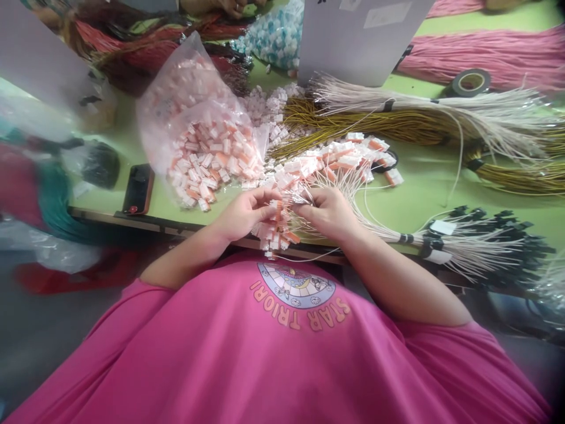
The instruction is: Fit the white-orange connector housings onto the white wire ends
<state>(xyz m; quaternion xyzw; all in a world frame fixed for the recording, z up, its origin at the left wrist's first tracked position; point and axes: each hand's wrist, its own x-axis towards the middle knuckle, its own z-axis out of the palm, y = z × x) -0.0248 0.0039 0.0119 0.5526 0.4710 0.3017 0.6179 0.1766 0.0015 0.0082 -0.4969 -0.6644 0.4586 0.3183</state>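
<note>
My left hand (245,213) is closed in a pinch on a small white and orange connector (276,206) at the near edge of the green table (410,200). My right hand (325,211) is closed around thin white wires (375,227) just to the right of it. Between and below the hands hangs a cluster of wired connectors (278,235). The wires run right to a taped bundle with black ends (481,241). A heap of fitted connectors (348,158) lies just beyond the hands.
An open plastic bag of white and orange connectors (207,153) lies left of the hands, a phone (138,188) beside it. Yellow and white wire bundles (424,118), pink wires (485,53), a tape roll (470,81), blue connectors (276,35) and a grey box (353,38) sit further back.
</note>
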